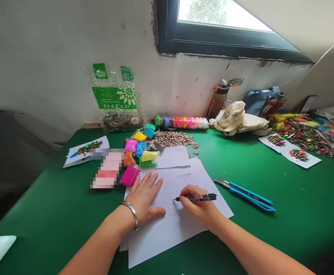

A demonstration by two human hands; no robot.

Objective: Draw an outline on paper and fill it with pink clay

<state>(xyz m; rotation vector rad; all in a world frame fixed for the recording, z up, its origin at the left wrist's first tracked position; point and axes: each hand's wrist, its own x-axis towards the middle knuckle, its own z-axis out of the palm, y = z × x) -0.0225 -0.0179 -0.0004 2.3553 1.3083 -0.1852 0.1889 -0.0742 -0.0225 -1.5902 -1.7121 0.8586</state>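
My right hand (pixel 197 204) is closed around a dark pen (pixel 197 198), its tip touching white paper (pixel 181 225) on the green table (pixel 270 172). A faint curved outline is drawn on the sheet near the tip. My left hand (pixel 145 198) lies flat on the paper, fingers spread, a silver bangle on the wrist. Small packets of coloured clay (pixel 141 151) lie just beyond my left hand.
Two blue utility knives (pixel 245 194) lie right of the paper. A pile of sunflower seeds (pixel 174 138), a row of clay packets (pixel 182 122), a seed bag (pixel 116 99), a bottle (pixel 220 98), cloth bags (pixel 237 118) and seed pictures (pixel 298 154) stand along the wall and right side.
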